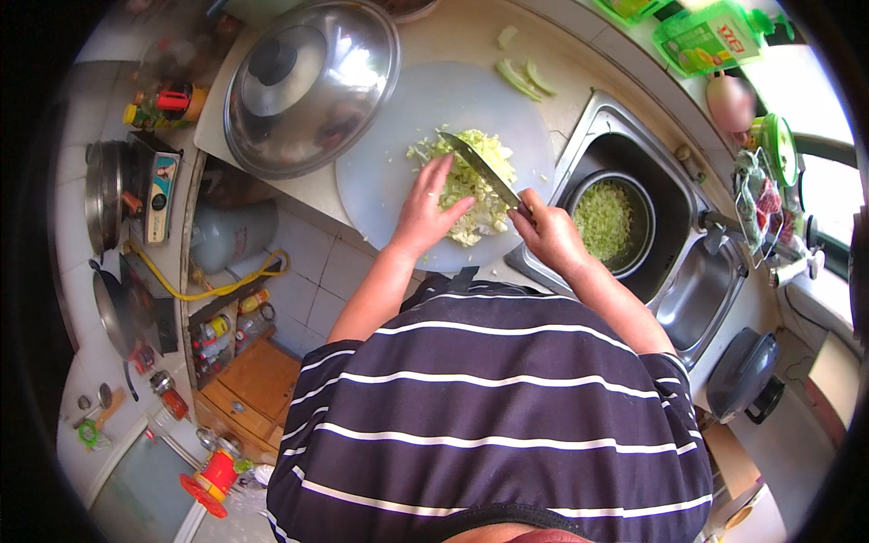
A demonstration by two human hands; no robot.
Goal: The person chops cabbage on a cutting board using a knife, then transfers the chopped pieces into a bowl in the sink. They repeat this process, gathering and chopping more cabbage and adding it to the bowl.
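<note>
A heap of chopped cabbage (492, 159) lies on a round, translucent cutting board (380, 163) on the counter. My right hand (553, 231) grips the handle of a kitchen knife (483, 170), whose blade slants up and left across the heap. Against the left side of the cabbage rests my left hand (431, 207), palm down with its fingers spread, just left of the blade. Down in the sink, a metal pot (650, 224) holds more finely chopped cabbage (603, 220). Loose pale green pieces (519, 80) lie at the board's far edge.
A large domed metal lid (312, 88) overlaps the board's upper left. The steel double sink (590, 129) adjoins it on the right, with a faucet (719, 224) between the basins. Green soap bottles (713, 41) line the window ledge. A gas cylinder (234, 234) stands below the left counter.
</note>
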